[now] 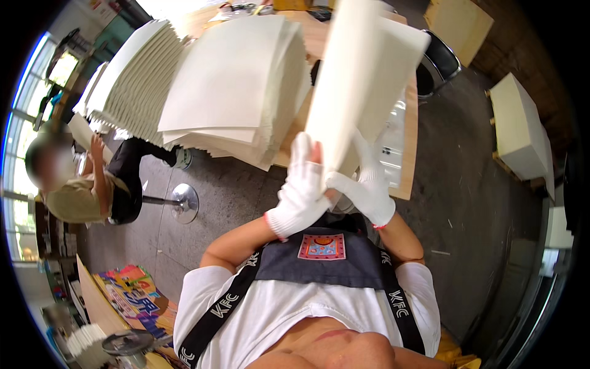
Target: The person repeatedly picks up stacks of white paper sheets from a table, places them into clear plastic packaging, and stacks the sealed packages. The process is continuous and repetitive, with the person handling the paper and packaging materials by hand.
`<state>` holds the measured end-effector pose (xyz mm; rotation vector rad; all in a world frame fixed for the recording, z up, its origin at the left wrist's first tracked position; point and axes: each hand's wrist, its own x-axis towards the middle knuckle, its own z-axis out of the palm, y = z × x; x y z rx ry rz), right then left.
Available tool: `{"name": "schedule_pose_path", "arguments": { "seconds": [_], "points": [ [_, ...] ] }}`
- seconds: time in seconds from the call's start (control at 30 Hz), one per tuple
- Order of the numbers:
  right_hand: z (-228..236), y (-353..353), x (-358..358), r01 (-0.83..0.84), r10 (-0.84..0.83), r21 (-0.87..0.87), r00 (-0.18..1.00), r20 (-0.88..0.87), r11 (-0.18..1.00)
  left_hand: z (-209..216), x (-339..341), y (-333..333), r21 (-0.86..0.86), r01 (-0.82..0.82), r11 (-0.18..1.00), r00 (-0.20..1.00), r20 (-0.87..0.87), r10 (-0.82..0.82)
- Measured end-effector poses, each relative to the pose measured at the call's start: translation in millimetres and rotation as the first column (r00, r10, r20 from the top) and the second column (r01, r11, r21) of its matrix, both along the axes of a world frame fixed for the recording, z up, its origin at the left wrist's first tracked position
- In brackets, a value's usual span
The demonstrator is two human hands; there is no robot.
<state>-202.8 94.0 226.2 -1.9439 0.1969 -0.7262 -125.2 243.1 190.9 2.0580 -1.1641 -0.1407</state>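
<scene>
A large white paper sheet (pixel 350 80), bent lengthwise and smeared by motion, rises in front of me over the table. My left hand (pixel 296 194), in a white knit glove, is closed at the sheet's lower left corner, with one fingertip bare. My right hand (pixel 370 190), gloved the same way, pinches the lower edge with its thumb across it. To the left of the sheet stands a tall stack of white sheets (pixel 221 74), its top ones unevenly aligned. Another stack (pixel 129 80) with wavy edges lies farther left.
The wooden table (pixel 405 154) ends just right of my hands, with clear plastic packs (pixel 393 141) near that edge. A black chair (pixel 439 61) is beyond it. At left a seated person (pixel 80 184) holds a sheet, near a round stool base (pixel 184 203). A pallet stack (pixel 519 126) stands right.
</scene>
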Motion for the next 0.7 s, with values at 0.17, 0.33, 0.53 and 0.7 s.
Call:
{"name": "schedule_pose_path", "arguments": {
  "seconds": [0.17,0.33,0.53,0.7],
  "points": [
    [-56.0,-40.7,-50.6,0.387,-0.392,0.280,0.919,-0.042,0.878,-11.7,-21.3,-61.7,-0.052,0.364,0.930,0.931,0.059,-0.361],
    [-67.9,-67.3,-134.2,0.583,-0.567,0.082,0.809,-0.158,0.809,-27.9,30.4,-105.9,-0.266,0.113,0.957,0.964,0.263,-0.041],
    [-72.8,-49.0,-183.2,0.465,-0.527,-0.270,0.815,-0.243,0.843,-27.4,88.2,-180.1,-0.089,0.401,0.912,0.742,-0.553,-0.380],
    [-94.0,-35.8,-173.1,0.281,-0.613,-0.712,0.746,-0.260,0.644,-32.9,108.6,-207.9,-0.573,0.204,0.794,0.159,-0.780,-0.605]
  ]
}}
